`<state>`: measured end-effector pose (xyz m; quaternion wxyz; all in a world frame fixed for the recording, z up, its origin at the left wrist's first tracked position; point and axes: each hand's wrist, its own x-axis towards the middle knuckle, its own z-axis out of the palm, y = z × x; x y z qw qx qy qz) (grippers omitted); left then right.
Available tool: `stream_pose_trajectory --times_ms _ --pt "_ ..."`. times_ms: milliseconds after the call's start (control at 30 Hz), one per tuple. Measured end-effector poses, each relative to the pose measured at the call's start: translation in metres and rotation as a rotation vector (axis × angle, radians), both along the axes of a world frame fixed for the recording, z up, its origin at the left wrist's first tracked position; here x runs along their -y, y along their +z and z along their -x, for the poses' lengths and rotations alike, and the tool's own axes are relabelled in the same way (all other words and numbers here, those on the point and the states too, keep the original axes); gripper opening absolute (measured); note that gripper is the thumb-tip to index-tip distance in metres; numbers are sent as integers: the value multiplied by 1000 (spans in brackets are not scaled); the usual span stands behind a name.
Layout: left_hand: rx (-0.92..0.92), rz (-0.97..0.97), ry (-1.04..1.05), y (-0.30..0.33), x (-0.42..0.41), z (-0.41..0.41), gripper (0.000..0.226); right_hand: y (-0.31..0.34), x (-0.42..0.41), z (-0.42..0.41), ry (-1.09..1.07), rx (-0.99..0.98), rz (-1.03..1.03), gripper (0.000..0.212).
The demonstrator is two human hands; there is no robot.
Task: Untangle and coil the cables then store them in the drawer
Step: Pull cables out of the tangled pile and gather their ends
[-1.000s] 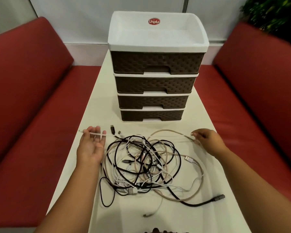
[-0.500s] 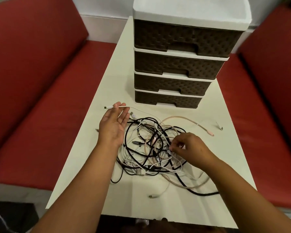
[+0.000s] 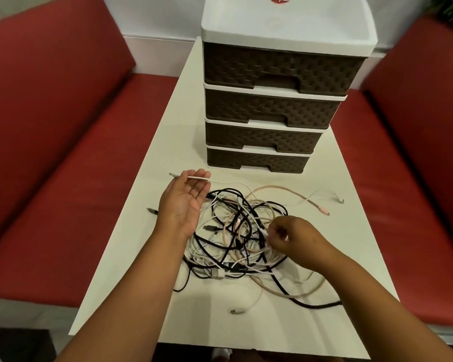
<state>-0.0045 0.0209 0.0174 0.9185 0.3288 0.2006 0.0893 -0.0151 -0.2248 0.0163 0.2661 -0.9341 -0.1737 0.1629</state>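
Cables tangled on worktop, before closed drawer unit.
White cable end across flat left hand; right hand, nearer the knot, pinching a strand.

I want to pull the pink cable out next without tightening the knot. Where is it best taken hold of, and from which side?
Probably at its free end: the pink cable arcs out of the tangle toward the right, ending in a plug lying alone on the table. Pinch just behind the plug, coming from above on the right, where no other strand crosses it.
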Motion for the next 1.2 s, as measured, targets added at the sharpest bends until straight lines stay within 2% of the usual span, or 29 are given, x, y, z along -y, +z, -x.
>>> stream_pose_trajectory --times_ms 133,400,467,533,667,833,1000,1200 --pt "33 15 -44 14 1 -3 24 38 5 -6 -155 -168 -521 8" --pt "162 -97 -201 50 18 -5 21 114 -17 -12 -42 -201 -1237 9" --pt "180 -112 -224 58 21 -6 20 132 -24 -16 -12 -183 -1260 5" --pt "193 -125 -230 65 24 -5 20 143 -31 -23 -29 -140 -1190 3" --pt "198 -178 -245 73 29 -7 20 139 -42 -38 -171 -68 -1111 3" --pt "174 -306 -298 74 39 -8 22 112 -56 -43 -348 -73 -1116 20" --pt "153 -332 -339 70 45 -10 26 101 -64 -42 -307 -33 -1160 12" --pt "129 -365 -331 72 54 -15 19 90 -68 -48 -307 16 -1147 15"
